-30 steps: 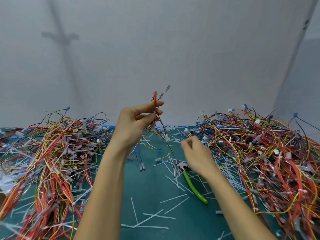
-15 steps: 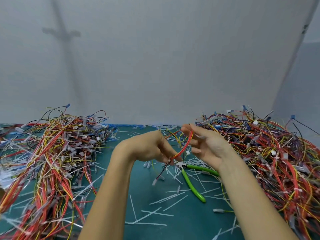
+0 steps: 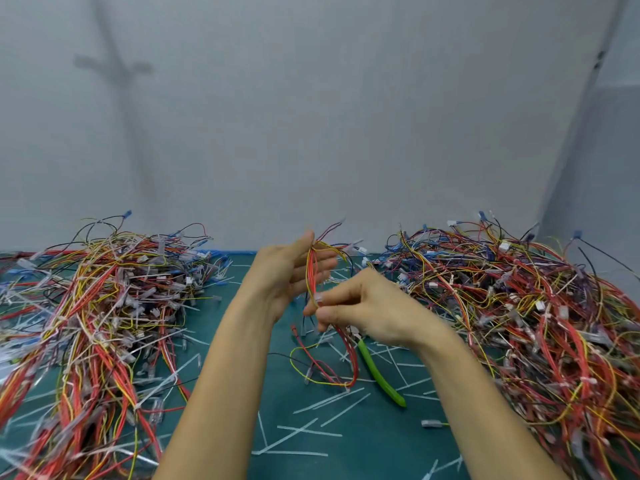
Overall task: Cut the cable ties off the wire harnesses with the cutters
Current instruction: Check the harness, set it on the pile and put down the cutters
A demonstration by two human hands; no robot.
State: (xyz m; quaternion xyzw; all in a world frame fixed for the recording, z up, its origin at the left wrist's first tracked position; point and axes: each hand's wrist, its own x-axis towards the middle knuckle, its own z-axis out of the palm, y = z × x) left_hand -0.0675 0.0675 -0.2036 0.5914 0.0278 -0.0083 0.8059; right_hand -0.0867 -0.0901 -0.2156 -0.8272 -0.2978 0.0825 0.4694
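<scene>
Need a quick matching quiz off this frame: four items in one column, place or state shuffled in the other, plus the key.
Column 1
1. cutters
2. harness
3. cut ties
4. right hand

Column 2
A. white strips scattered on the mat
B. pinches the wires partway down
C. top held in the left hand, tail looping down to the mat
D. green-handled, lying on the mat, not gripped

Pairs: 1-D, 2-C, 3-A, 4-B
</scene>
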